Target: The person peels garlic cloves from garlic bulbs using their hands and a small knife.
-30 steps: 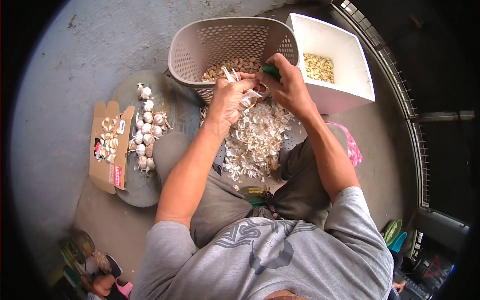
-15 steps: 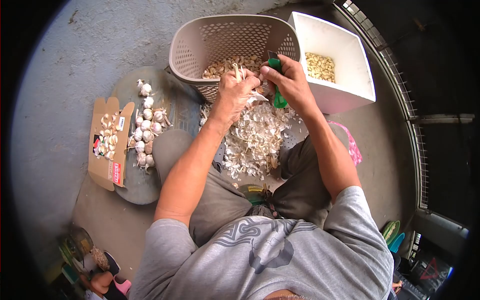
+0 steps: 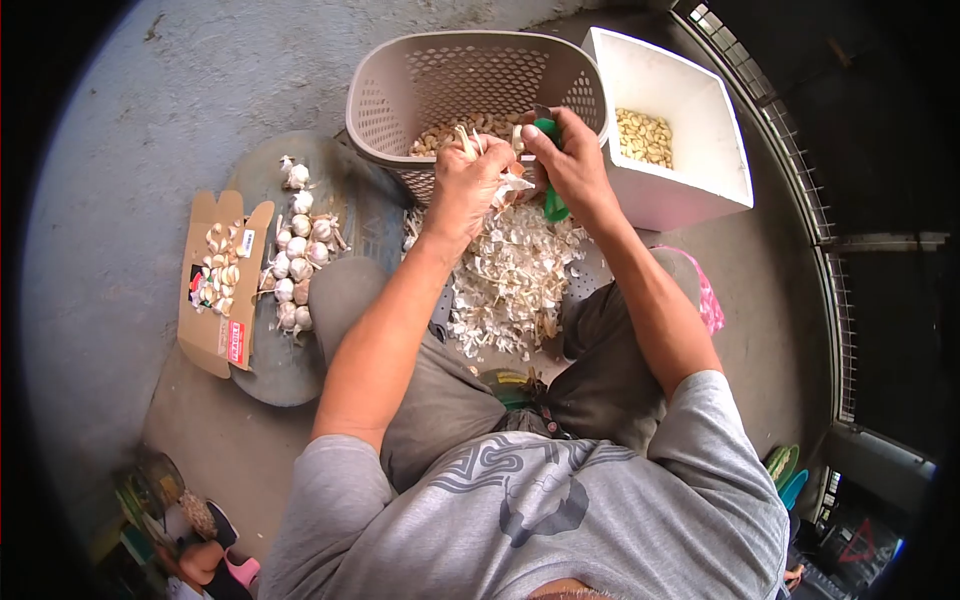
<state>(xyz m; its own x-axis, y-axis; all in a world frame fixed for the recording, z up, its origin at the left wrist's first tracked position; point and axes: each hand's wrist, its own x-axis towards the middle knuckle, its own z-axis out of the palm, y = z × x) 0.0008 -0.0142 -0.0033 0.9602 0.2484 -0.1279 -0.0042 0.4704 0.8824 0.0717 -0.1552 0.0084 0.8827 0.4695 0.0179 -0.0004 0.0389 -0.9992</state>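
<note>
My left hand [image 3: 468,190] is closed around a partly broken garlic head [image 3: 512,186] with its stem poking up between the fingers. Close beside it, my right hand [image 3: 572,165] grips a green-handled knife [image 3: 555,205] whose dark blade points up; a pale clove [image 3: 518,138] shows by its thumb and fingertips. Both hands are over the near rim of a brown perforated basket [image 3: 480,42] holding garlic cloves [image 3: 470,128]. Below them, a heap of papery garlic skins [image 3: 510,280] lies between the feet.
At the right of the basket, a white foam box [image 3: 690,188] holds peeled cloves [image 3: 644,138]. Whole garlic bulbs [image 3: 300,247] and a cardboard box [image 3: 205,345] with cloves rest on a round grey surface [image 3: 275,385] at left. Another person's leg [image 3: 203,562] shows lower left.
My right hand has turned slightly and moved a little left, with a pale clove now showing at its fingertips. The basket and boxes appear shifted slightly right in view.
</note>
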